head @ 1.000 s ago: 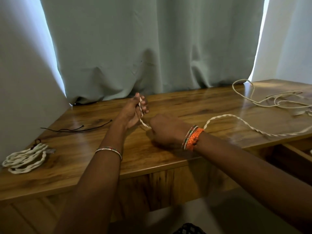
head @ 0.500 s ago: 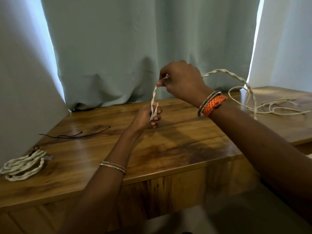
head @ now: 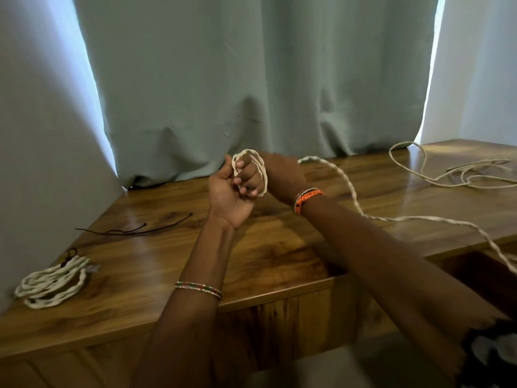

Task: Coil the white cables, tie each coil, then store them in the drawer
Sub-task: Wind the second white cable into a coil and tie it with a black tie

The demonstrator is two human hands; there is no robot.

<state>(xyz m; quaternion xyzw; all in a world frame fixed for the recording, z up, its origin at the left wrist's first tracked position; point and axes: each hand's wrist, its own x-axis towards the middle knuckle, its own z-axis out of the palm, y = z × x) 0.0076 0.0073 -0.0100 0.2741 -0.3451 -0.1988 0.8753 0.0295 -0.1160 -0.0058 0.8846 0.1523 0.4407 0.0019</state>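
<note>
The left hand [head: 229, 189] has its fingers [head: 247, 177] closed inside loops of the twisted white cable [head: 349, 189]; the right hand [head: 282, 175] sits behind, its grip hidden, above the wooden surface [head: 279, 256].

One head-worn wide view looks forward and down, close over the desk [head: 279, 261] (no second view)

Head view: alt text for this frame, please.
Two bare hands, left hand and right hand, wind a white twisted cable into small loops above a wooden desk. A tied coil lies far left, near black ties; loose cable sprawls right.
</note>
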